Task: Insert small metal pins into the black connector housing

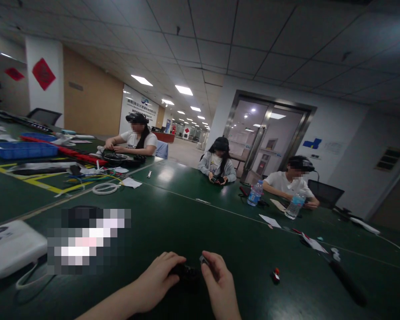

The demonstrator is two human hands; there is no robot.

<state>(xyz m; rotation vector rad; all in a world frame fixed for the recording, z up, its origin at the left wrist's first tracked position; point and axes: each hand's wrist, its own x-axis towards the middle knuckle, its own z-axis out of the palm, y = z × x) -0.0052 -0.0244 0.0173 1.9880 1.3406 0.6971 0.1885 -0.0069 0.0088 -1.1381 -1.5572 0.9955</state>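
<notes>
My left hand (pixel 158 278) is closed around one side of a small black object (pixel 189 272) near the table's front edge. Its kind is hard to make out against the dark green tabletop (pixel 146 233). To the right of it, my right hand (pixel 218 278) pinches a small grey piece (pixel 203 259) between thumb and fingertips, slightly raised and apart from the left hand. A small red and black item (pixel 275 276) lies on the table farther right.
A white device (pixel 15 249) with a cable stands at the left, beside a blurred-out patch. Two water bottles (pixel 255 194) and a black-handled tool (pixel 348 282) are on the right. Blue trays (pixel 25 150) and loose cables (pixel 105 189) lie far left. Several people sit across the table.
</notes>
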